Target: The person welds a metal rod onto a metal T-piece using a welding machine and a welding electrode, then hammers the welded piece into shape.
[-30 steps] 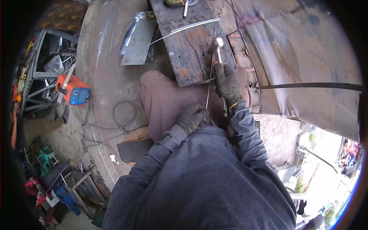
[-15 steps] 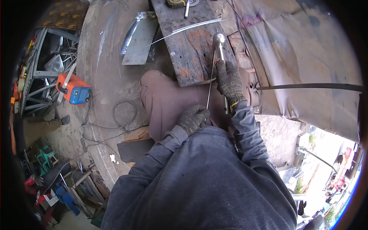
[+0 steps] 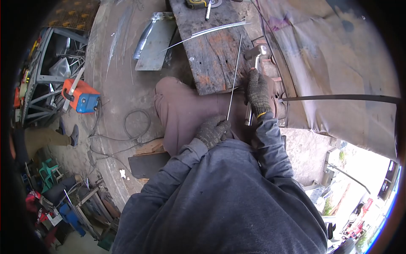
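Note:
My left hand (image 3: 212,130), in a dark knitted glove, is closed around the lower end of a thin metal rod (image 3: 234,77). The rod slants up over a worn wooden plank (image 3: 211,63), its far end above the plank's right side. In my right hand (image 3: 259,94), gloved too, is a metal hammer (image 3: 256,52), gripped by its handle. The hammer's head is beyond the fingers, beside the plank's right edge and apart from the rod. Several thin rods (image 3: 218,28) lie across the plank farther up.
A marker (image 3: 208,10) and a tape measure (image 3: 196,3) lie at the plank's far end. A bent metal sheet (image 3: 154,46) sits left of it. An orange-blue machine (image 3: 82,97) and looped cable (image 3: 137,127) are on the floor. Another person's foot (image 3: 74,135) shows at left.
My right hand has swung the hammer rightward, away from the rod's upper end. The left hand stays nearly in place with the rod. At left, the other person's leg shows farther into view.

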`<act>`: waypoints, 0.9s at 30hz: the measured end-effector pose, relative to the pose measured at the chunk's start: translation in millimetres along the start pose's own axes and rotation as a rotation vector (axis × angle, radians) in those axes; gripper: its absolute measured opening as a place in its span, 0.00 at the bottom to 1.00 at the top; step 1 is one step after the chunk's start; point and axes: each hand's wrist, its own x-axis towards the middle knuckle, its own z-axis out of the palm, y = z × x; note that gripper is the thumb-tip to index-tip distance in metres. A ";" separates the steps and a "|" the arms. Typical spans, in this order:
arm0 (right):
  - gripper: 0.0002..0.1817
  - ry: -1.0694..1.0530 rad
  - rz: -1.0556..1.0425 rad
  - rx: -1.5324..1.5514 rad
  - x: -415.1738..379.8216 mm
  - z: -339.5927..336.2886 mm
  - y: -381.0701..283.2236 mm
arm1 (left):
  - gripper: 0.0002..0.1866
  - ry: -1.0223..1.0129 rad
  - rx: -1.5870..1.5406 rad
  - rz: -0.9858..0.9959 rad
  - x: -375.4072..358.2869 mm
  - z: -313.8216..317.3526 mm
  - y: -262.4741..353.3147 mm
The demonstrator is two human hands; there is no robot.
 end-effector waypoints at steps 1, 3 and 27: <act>0.28 -0.083 0.151 0.119 -5.9 -12.7 -16.3 | 0.13 -0.039 0.027 0.015 2.8 -0.8 -2.7; 0.27 -0.176 0.285 0.238 -9.0 -20.5 -22.0 | 0.13 -0.030 0.055 0.032 4.3 -0.8 -5.6; 0.29 0.018 -0.040 0.099 8.8 2.1 26.8 | 0.13 -0.026 0.007 -0.057 7.4 3.1 -4.2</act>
